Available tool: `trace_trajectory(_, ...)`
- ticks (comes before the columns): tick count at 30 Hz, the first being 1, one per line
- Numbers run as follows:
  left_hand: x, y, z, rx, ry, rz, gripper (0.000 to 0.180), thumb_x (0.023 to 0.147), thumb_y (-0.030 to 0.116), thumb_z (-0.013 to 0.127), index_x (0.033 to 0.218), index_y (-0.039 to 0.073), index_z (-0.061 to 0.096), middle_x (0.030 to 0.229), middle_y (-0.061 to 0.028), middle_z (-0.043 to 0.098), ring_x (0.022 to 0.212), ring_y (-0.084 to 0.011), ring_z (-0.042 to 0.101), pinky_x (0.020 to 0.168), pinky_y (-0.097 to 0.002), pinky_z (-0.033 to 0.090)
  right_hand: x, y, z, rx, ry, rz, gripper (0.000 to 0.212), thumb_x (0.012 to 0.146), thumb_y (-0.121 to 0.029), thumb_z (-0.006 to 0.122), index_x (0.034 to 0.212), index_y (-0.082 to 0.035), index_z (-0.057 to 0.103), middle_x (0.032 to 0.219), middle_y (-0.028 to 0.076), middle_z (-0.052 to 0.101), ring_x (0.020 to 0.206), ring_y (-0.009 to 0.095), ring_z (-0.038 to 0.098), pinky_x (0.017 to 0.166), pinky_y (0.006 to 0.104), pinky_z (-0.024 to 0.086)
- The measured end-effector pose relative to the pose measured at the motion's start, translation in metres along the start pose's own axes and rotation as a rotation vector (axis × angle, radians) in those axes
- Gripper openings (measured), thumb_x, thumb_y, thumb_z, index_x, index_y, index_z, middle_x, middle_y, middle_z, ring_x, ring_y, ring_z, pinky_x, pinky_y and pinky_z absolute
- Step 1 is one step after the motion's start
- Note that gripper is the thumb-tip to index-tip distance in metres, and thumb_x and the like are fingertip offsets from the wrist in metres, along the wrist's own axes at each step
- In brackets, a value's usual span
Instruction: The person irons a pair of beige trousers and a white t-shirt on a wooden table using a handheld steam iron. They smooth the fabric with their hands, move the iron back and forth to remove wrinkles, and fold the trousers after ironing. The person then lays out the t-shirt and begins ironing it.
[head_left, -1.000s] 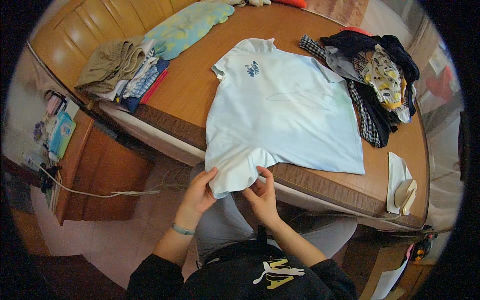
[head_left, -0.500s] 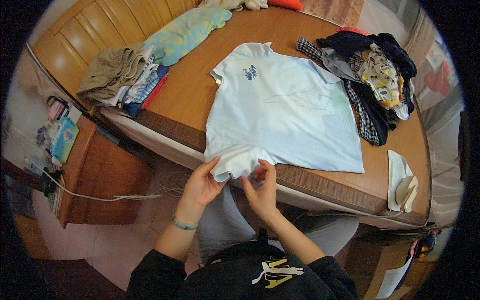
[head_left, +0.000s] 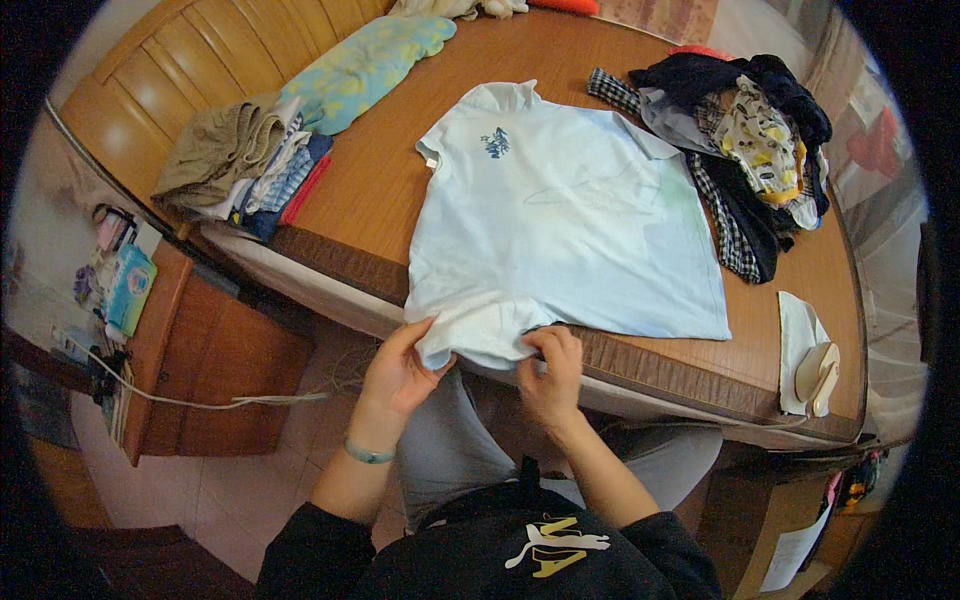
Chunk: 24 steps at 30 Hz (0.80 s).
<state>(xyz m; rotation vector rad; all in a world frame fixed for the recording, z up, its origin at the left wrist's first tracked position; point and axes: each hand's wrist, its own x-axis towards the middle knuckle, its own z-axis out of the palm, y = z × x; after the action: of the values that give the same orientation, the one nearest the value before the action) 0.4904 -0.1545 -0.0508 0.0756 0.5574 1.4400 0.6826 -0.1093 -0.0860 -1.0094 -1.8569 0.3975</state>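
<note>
A pale blue short-sleeved shirt (head_left: 560, 220) lies spread on the brown bed surface, its collar toward the far side and a dark blue print on its chest. Its near sleeve hangs at the bed's front edge, between my hands. My left hand (head_left: 400, 370) pinches the left side of the sleeve opening. At the opening's right side, my right hand (head_left: 553, 375) grips the cloth with thumb and fingers. The sleeve is held a little open, its lower rim sagging between the two grips.
Folded clothes (head_left: 240, 160) are stacked at the left, beside a blue-yellow pillow (head_left: 370, 70). A loose heap of clothes (head_left: 740, 130) lies at the far right. Near the right corner, a cream iron (head_left: 817, 378) stands by a white cloth (head_left: 795, 330). A wooden cabinet (head_left: 225, 370) stands lower left.
My right hand has moved right and closed on the sleeve's edge, stretching the opening wider. My left hand keeps its grip almost in place.
</note>
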Motion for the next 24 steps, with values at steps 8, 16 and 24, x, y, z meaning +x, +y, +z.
trace_trajectory(8,-0.013,-0.007,-0.071,0.93,0.185,-0.061,0.022,0.077,0.008,0.056,0.096,-0.003,0.052,0.085,-0.0101,0.059,0.074,-0.0155,0.058,0.06,-0.0266,0.049,-0.036,0.021,-0.036,-0.061,-0.274,-0.195,0.026,0.053,-0.001,0.062,0.077,-0.008,0.057,0.077,0.008,0.048,0.072,0.026,0.049,0.064,0.0363,0.038)
trace_trajectory(16,0.116,0.087,-0.046,1.185,0.282,0.507,0.021,0.086,0.009,0.047,0.103,-0.003,0.048,0.089,-0.0097,0.058,0.073,-0.0158,0.058,0.063,-0.0265,0.048,-0.038,0.025,-0.037,-0.017,-0.298,-0.128,0.026,0.052,-0.001,0.062,0.076,-0.008,0.057,0.076,0.008,0.048,0.071,0.027,0.048,0.061,0.0361,0.038)
trace_trajectory(24,0.233,0.127,-0.016,1.211,0.062,0.143,0.015,0.079,0.014,0.053,0.087,0.003,0.058,0.08,-0.0041,0.057,0.07,-0.0135,0.053,0.059,-0.0292,0.045,-0.04,0.027,-0.042,0.126,-0.335,0.017,0.025,0.059,-0.001,0.063,0.083,-0.006,0.059,0.071,0.009,0.05,0.063,0.024,0.05,0.05,0.0319,0.037)
